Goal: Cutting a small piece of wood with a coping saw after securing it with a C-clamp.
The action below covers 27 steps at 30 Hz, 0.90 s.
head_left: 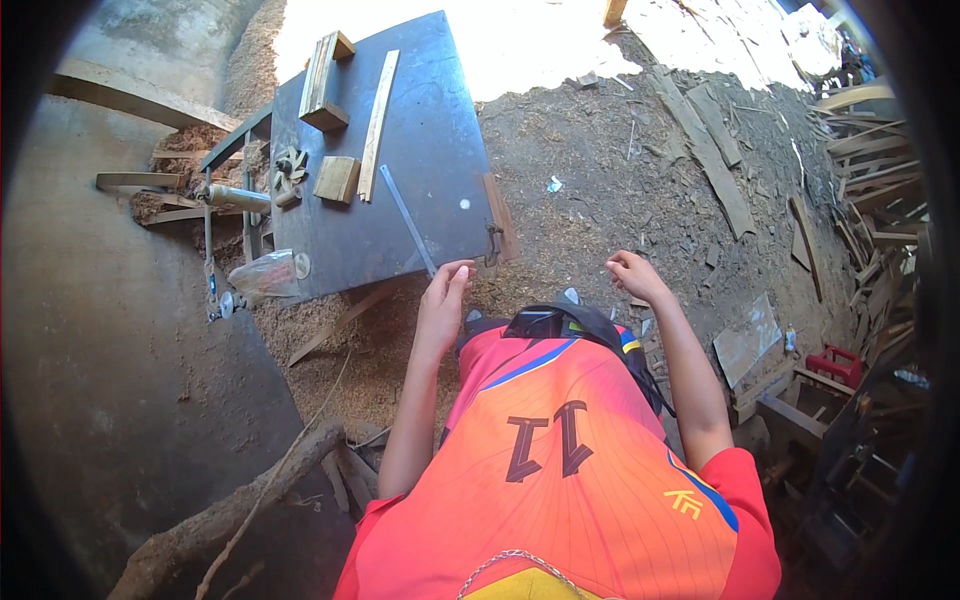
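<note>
Stubby tan wooden block (337, 180) sits ahead-left of the left fingers (459, 273) on the smooth dark tabletop (440, 130); long pale wooden strip (378, 125) just right of it, farther from those fingers. Thin grey-blue ruler-like strip (404, 213) lies flat there too, near end right by the left fingers. Likely light, stiff, slidey; pinch its long edges there. Left hand (437, 308): fingers loosely bent, can't tell if touching it. Right hand (639, 279), well right: fingers relaxed, released, nothing visible.
</note>
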{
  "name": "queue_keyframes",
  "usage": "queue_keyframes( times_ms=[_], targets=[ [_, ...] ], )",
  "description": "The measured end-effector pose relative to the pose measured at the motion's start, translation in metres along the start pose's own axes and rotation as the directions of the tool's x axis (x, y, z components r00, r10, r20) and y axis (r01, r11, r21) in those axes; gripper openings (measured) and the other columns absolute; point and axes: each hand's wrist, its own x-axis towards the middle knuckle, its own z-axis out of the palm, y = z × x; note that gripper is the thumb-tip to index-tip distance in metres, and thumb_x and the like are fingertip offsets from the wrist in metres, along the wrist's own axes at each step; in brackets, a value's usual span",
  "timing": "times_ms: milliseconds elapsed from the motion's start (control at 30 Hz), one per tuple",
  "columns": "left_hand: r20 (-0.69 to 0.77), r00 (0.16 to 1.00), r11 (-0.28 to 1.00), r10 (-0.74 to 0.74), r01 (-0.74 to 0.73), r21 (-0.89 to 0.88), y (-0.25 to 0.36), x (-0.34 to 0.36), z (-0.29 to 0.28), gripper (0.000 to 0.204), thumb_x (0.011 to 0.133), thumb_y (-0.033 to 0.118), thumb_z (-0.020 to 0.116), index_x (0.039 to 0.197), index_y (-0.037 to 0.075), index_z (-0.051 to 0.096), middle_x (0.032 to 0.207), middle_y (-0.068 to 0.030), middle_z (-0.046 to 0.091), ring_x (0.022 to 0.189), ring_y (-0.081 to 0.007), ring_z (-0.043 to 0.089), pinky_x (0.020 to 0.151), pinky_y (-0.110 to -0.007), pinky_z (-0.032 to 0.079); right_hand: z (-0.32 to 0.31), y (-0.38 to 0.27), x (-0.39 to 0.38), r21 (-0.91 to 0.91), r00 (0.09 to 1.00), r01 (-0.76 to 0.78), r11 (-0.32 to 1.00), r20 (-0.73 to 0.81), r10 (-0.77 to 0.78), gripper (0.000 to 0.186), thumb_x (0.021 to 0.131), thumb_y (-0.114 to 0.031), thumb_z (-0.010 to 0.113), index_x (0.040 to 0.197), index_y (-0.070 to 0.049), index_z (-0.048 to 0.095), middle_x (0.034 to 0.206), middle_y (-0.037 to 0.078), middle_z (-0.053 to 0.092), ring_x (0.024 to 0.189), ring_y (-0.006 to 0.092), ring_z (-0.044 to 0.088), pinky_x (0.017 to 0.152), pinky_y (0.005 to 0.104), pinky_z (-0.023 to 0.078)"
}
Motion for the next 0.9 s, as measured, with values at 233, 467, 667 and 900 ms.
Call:
queue_keyframes(
  times_ms=[233,467,667,900],
  targets=[
    [-0.138,0.99,0.99,-0.008,0.027,0.138,0.018,-0.006,0.051,0.036,0.112,0.031,0.056,0.135,0.005,0.067,0.126,-0.0069,0.072,0.114,-0.0148,0.065,0.104,-0.032,0.049,-0.036,0.059,0.013,0.072,0.988,-0.118,0.99,0.107,0.11,0.034,0.107,-0.029,0.062,0.122,0.001,0.067,0.092,0.008,0.073,0.082,0.0166,0.072,0.073,0.0338,0.058],
    [-0.22,0.974,0.955,0.047,0.021,0.295,0.036,-0.009,0.039,0.036,0.11,0.029,0.06,0.135,0.003,0.067,0.126,-0.0128,0.072,0.119,-0.021,0.067,0.105,-0.036,0.051,-0.015,0.057,0.037,0.153,0.993,-0.041,0.987,0.113,0.024,0.034,0.107,-0.029,0.062,0.121,0.002,0.068,0.091,0.009,0.074,0.081,0.0168,0.072,0.076,0.0344,0.058],
    [-0.218,0.97,0.891,0.104,0.007,0.453,0.049,0.035,-0.013,0.036,0.11,0.028,0.061,0.134,0.002,0.067,0.126,-0.013,0.072,0.117,-0.0224,0.069,0.103,-0.037,0.053,0.012,0.028,0.04,0.221,0.994,-0.036,0.975,0.104,0.013,0.032,0.103,-0.029,0.063,0.117,-0.002,0.072,0.089,0.009,0.076,0.082,0.0174,0.073,0.078,0.0347,0.057],
    [-0.098,0.984,0.842,0.146,-0.072,0.535,0.032,0.144,-0.038,0.034,0.108,0.025,0.061,0.129,0.0,0.069,0.124,-0.0162,0.072,0.117,-0.0293,0.069,0.103,-0.04,0.052,0.039,-0.023,0.03,0.148,0.999,-0.045,0.988,0.004,0.045,0.032,0.103,-0.031,0.062,0.117,-0.004,0.072,0.089,0.01,0.076,0.084,0.0218,0.074,0.081,0.039,0.057]
  ],
)
